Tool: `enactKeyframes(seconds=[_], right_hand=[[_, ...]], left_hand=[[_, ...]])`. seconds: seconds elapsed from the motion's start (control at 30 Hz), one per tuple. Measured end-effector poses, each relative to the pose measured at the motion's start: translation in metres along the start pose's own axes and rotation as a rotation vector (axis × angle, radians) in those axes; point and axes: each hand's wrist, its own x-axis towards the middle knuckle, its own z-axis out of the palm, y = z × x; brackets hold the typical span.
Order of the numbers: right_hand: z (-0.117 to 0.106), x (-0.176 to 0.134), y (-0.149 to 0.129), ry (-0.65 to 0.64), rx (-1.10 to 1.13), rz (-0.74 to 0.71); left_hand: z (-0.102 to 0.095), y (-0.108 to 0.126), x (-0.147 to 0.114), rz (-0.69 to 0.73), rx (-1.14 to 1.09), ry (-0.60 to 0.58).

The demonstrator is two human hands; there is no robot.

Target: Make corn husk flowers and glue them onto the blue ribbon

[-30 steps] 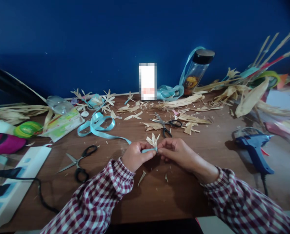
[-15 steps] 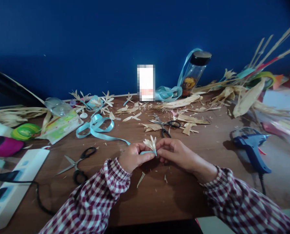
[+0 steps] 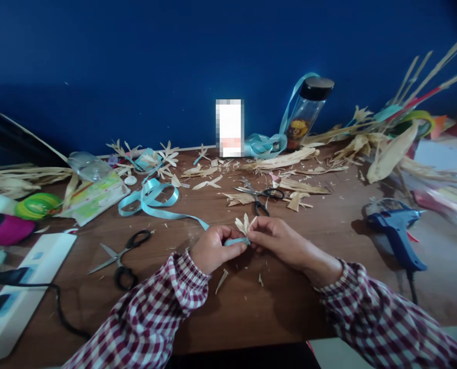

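Note:
My left hand [image 3: 216,250] is closed, pinching a light blue ribbon [image 3: 236,241] between thumb and fingers. The ribbon's loose length runs from this hand back to a looped pile on the table at left. Facing it, my right hand [image 3: 280,238] is closed on the base of a small pale corn-husk flower [image 3: 244,225], whose pointed petals stand up between the hands. The ribbon meets the flower's base; how far it wraps round is hidden by the fingers.
Scissors [image 3: 121,259] lie left, and a second pair [image 3: 257,195] lies beyond my hands. A blue glue gun [image 3: 399,233] rests at right, a power strip [image 3: 28,297] at left. Husk scraps [image 3: 284,164], a bottle [image 3: 307,115] and a blurred bright rectangle [image 3: 230,128] stand near the wall.
My left hand has shifted slightly right with the ribbon. The flower has turned and moved a little right between my fingers, still held.

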Motion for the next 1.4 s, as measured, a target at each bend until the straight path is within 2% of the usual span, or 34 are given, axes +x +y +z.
enactKeyframes(seconds=[0.13,0.3,0.43,0.6,0.83,1.23,1.4], right_hand=[[0.001,0.000,0.000,0.016,-0.008,-0.009],[0.004,0.001,0.004,0.053,-0.013,-0.073],[0.007,0.002,0.008,0.063,0.026,-0.060],[0.006,0.002,0.011,0.100,-0.033,-0.114],[0.004,0.002,0.005,0.136,-0.098,-0.174],[0.009,0.002,0.011,0.173,-0.184,-0.185],[0.007,0.002,0.010,0.206,-0.183,-0.200]], left_hand=[[0.001,0.003,-0.001,0.023,-0.022,0.011],[0.001,0.008,-0.003,0.011,0.054,0.089],[0.002,0.010,-0.004,0.031,0.127,0.127],[0.007,0.011,-0.004,0.041,0.131,0.194],[0.006,0.010,-0.004,0.046,0.017,0.111],[0.007,0.008,-0.003,0.050,0.084,0.185],[0.005,0.007,-0.002,0.096,0.024,0.130]])
